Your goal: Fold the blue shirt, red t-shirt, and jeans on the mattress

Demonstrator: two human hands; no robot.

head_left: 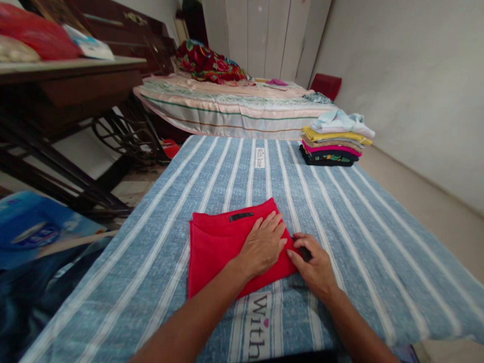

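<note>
A folded red garment (215, 244) with a black label lies on a blue cloth with white stripes (359, 212). My left hand (262, 244) rests flat on the garment's right part, fingers stretched out. My right hand (315, 264) is at the garment's right edge, fingers curled and pinching that edge, with something small and dark under the fingers that I cannot make out clearly.
A stack of folded clothes (335, 141) sits at the far right of the striped cloth. Behind it is a mattress (227, 108) with a floral bundle (209, 63). A dark wooden table (71, 85) stands at left, a blue package (34, 227) beside me.
</note>
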